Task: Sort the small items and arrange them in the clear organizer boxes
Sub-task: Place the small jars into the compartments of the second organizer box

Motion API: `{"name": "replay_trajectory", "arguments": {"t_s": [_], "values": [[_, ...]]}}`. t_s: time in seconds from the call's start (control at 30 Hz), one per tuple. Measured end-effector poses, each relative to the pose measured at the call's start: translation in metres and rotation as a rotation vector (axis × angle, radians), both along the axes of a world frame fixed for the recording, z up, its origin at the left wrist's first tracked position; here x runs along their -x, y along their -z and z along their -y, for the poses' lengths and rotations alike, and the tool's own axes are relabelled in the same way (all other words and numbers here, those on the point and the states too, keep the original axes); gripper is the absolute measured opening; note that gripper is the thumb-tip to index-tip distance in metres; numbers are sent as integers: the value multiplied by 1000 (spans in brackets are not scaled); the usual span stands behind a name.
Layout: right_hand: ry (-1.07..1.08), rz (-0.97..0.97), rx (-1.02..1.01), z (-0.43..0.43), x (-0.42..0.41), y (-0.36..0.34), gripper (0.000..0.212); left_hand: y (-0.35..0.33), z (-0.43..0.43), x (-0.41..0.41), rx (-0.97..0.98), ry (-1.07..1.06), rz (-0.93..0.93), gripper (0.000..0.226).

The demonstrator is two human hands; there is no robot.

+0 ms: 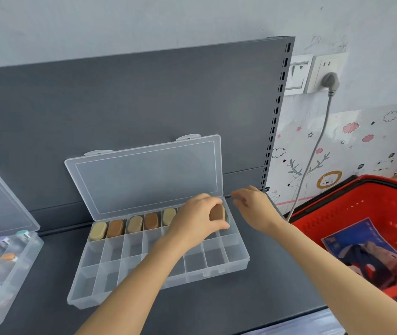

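Left hand (196, 217) gripping a brown block (217, 212), fingers (219, 226) closed around it, over the back row's right end in the organizer (216, 262). Right hand (253, 206) hovering beside it, fingers loosely curled, holding nothing. Sitting on a shelf (265, 298).

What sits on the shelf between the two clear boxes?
Nothing: in the head view, bare dark shelf separates the left organizer box from the middle organizer box.
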State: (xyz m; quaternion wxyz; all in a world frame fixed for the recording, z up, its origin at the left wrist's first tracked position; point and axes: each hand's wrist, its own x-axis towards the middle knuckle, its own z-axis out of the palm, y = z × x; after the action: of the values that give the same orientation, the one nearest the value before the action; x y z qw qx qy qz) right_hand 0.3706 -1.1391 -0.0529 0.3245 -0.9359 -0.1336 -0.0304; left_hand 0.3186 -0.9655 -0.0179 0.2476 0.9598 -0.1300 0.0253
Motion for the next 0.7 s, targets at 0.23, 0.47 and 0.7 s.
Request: {"name": "replay_trajectory", "arguments": {"t_s": [0.23, 0.47, 0.7], "values": [[23, 21, -28, 9, 11, -3, 29, 20, 17, -6, -97, 46, -74, 50], [34, -6, -12, 16, 19, 2, 37, 34, 19, -4, -181, 29, -24, 62], [58, 10, -87, 10, 24, -11, 39, 20, -10, 14, -40, -98, 47, 70]]}}
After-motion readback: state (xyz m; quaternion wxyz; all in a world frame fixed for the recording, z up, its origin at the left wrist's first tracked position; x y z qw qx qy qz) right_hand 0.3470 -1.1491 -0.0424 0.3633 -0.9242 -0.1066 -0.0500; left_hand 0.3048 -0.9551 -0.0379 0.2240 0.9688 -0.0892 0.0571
